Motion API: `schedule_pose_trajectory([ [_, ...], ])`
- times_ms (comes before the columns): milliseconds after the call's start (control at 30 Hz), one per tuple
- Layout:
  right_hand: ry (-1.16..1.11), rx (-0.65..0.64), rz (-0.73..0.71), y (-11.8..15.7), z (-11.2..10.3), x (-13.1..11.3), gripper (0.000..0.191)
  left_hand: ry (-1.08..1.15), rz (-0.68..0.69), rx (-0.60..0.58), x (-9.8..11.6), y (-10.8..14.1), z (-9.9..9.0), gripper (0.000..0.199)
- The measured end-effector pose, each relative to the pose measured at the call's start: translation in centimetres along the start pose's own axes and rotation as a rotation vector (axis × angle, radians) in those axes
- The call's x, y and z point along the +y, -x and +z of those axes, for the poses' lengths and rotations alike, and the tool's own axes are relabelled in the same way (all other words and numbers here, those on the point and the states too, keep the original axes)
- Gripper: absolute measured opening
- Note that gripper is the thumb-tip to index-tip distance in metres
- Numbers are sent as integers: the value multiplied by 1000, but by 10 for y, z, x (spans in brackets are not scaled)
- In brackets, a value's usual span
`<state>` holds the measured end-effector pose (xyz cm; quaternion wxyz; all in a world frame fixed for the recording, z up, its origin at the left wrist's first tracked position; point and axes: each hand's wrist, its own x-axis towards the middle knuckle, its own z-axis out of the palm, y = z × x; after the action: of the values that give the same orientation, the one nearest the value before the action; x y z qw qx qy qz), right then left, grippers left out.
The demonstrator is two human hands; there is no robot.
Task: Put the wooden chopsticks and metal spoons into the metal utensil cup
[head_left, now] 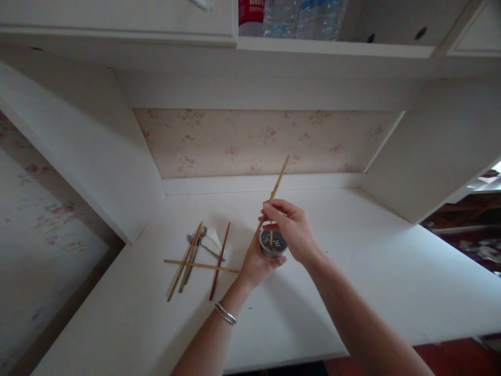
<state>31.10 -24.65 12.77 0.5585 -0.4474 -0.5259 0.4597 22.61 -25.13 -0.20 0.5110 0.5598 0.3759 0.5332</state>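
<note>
My left hand [255,265] is wrapped round a small metal utensil holder [274,254] with holes in its bottom, tilted so its inside faces me. Above its rim, my right hand [291,224] pinches a light wooden chopstick [281,175] that slants up toward the back wall. Part of a thin stick [271,239] shows inside the holder; whether my fingers also grip it is hard to tell. Left of my hands lie several loose chopsticks [183,263], one of them reddish brown [219,261], along with metal spoons [203,231] and a white spoon [212,237].
All this is on a white countertop [376,282] between two side panels [426,141]. Floral wallpaper [250,141] covers the back. Overhead, an open cupboard shelf [336,47] holds clear plastic bottles [301,18] and a red container [251,15].
</note>
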Motion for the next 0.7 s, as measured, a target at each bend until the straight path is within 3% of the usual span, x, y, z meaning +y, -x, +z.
schedule_pose_trajectory([
  [133, 49, 157, -25, -22, -38, -3, 37, -53, 15, -12, 3, 2, 0, 67],
  [267, 149, 180, -56, -33, -59, 25, 36, -65, 18, -8, 4, 3, -2, 66],
  [467, 246, 170, -43, -28, -59, 69, 39, -52, 6, 2, 1, 0, 1, 69],
  [700, 456, 186, -40, -28, -53, 85, 40, -66, -11, 30, -4, -1, 1, 71],
])
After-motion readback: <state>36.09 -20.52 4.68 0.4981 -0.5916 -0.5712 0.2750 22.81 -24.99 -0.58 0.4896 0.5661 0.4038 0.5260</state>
